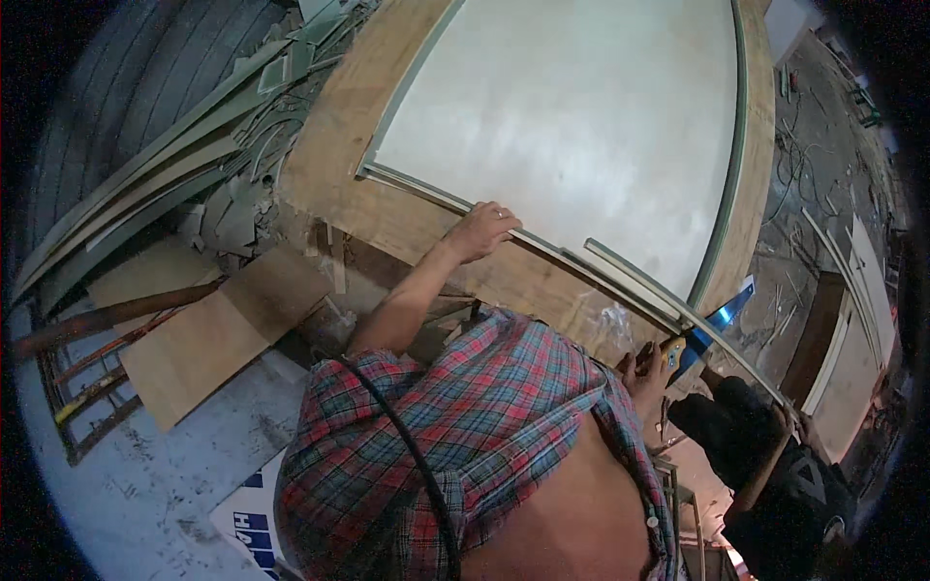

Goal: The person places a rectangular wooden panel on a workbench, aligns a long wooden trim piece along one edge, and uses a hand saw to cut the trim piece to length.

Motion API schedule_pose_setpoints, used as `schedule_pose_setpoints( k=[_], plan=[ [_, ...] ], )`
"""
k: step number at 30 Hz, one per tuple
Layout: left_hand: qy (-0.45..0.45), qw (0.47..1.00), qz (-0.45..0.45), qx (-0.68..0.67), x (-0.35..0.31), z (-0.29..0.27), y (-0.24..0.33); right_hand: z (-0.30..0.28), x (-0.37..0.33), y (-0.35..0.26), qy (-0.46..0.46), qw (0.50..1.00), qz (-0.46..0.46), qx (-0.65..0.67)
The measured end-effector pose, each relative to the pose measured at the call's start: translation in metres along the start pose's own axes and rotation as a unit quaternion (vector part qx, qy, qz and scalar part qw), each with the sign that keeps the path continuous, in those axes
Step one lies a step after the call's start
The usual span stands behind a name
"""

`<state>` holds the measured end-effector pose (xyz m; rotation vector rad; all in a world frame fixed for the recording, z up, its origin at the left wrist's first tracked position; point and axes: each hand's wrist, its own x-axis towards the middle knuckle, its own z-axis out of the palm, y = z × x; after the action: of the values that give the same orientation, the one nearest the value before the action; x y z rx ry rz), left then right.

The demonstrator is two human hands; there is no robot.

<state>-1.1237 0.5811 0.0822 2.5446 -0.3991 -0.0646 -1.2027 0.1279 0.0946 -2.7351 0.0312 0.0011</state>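
Observation:
A large pale panel (562, 107) with green-edged strips along its sides lies on a wooden table. My left hand (481, 232) is closed over the long narrow strip (426, 190) at the panel's near edge. In my right hand (647, 371) is the yellow handle of a handsaw (712, 329), its bluish blade pointing up and right. The blade passes at a thin light strip (736, 360) that juts past the table's right corner; whether it touches is unclear. Part of the right hand's fingers is hidden. A short strip piece (620, 263) lies on the panel near that corner.
A co-worker (775, 474) in dark clothes crouches at lower right, hands on the strip's outer end. The plywood table (334, 136) has long scrap strips (145, 184) heaped to its left. A bent board (218, 334) lies at left; boards (857, 320) lean at right.

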Motion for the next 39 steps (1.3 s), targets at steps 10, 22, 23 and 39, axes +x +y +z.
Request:
schedule_pose_setpoints(
  k=[10, 22, 23, 39],
  plan=[
    [0.011, 1.000, -0.009, -0.013, 0.008, 0.002, 0.001, -0.001, 0.021, 0.021, 0.080, 0.991, 0.085, 0.068],
    [-0.035, 0.999, 0.014, 0.010, 0.011, -0.006, 0.007, -0.018, 0.069, 0.061, 0.071, 0.982, -0.074, -0.156],
    [-0.008, 1.000, -0.018, 0.017, -0.003, -0.007, 0.006, -0.018, 0.085, 0.052, 0.069, 0.980, -0.115, -0.148],
    [0.021, 0.997, -0.014, 0.078, -0.011, -0.011, -0.017, 0.004, 0.112, 0.090, -0.073, 0.932, -0.146, -0.323]
  ],
)
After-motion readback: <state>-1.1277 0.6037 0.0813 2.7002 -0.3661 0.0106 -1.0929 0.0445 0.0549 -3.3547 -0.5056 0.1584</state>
